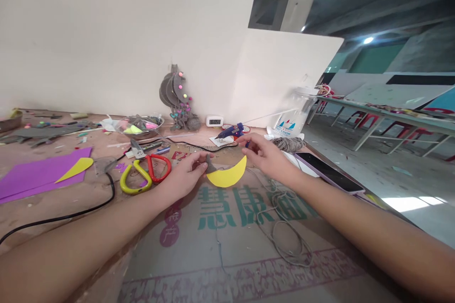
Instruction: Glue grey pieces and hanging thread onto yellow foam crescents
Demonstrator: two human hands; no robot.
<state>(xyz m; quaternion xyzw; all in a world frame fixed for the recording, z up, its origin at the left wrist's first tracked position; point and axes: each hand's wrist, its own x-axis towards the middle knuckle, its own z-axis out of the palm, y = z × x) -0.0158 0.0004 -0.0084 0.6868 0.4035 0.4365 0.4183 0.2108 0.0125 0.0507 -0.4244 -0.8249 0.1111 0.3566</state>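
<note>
A yellow crescent (227,177) with a grey piece at its left end is held up over the printed board (234,246). My left hand (190,173) pinches that left end between thumb and finger. Close to the crescent's right tip is my right hand (261,154), its fingers curled with thumb and fingertip near each other; whether a thin cord is between them is too small to tell. Grey cord (284,239) lies in loose loops on the board below the right hand. Behind the hands, a blue glue gun (232,131) rests on a small white card.
Red-and-yellow-handled scissors (145,173), purple sheets (42,175) and a black cable (112,194) are at the left. Along the back stand a bowl of scraps (142,125), a grey hanging ornament (174,90), a small clock (214,120) and a clear jar (295,113). A phone (330,170) lies right.
</note>
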